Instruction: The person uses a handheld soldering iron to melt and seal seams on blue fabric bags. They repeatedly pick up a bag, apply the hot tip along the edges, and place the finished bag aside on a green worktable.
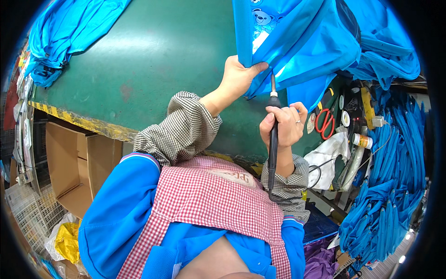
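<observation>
A blue fabric piece (320,44) with a bear print lies at the far right of the green table. Near its front corner, my left hand (237,76) pinches the edge of the cloth, thumb on top. My right hand (285,123) is wrapped round the black handle of a soldering iron (273,111). The iron's metal shaft points away from me, and its tip meets the blue cloth just right of my left thumb. Whether the tip presses into the cloth or only touches it, I cannot tell.
Red-handled scissors (325,123), a small white bottle (362,141) and a white cloth (327,156) lie to the right. Many blue pieces (390,186) hang beyond them. More blue fabric (79,32) rests at the far left. An open cardboard box (69,162) stands below the table's striped edge.
</observation>
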A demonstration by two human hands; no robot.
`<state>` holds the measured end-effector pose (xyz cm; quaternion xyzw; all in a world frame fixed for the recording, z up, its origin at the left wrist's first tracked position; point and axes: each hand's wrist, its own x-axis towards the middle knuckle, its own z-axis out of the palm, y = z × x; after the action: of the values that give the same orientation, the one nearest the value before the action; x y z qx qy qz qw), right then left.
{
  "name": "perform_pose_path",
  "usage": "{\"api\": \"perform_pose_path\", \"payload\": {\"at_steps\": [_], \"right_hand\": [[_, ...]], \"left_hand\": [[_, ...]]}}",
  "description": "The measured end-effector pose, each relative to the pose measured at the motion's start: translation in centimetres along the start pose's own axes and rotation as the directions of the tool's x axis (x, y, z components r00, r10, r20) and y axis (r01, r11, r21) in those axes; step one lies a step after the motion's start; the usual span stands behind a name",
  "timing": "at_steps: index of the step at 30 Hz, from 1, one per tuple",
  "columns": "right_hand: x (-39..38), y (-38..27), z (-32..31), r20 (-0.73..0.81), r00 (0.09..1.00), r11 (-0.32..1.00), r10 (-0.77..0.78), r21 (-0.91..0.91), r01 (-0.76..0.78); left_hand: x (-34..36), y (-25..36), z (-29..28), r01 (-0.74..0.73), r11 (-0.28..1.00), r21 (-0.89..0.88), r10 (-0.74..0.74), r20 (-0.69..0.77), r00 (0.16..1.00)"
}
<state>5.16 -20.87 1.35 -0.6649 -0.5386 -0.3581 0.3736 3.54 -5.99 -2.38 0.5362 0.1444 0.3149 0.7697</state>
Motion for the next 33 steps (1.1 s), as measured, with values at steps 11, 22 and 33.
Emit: {"api": "perform_pose_path", "payload": {"at_steps": [11,22,33], "right_hand": [[3.7,-0.5,-1.8,-0.047,0.996,0.987,0.079,0.146,-0.071],[4.6,8.4,5.0,-0.186,0.960,0.977,0.211,0.004,-0.214],[0.7,-1.0,-1.1,-0.074,0.964,0.937,0.256,0.263,-0.228]], "left_hand": [[0.5,1.1,-1.3,0.122,0.990,-0.077,-0.122,0.008,0.992],[3.4,5.4,-8.9,-0.062,0.934,0.352,0.141,-0.205,0.969],[5.7,5.3,-2.0,-0.255,0.797,0.548,0.058,0.351,0.934]]}}
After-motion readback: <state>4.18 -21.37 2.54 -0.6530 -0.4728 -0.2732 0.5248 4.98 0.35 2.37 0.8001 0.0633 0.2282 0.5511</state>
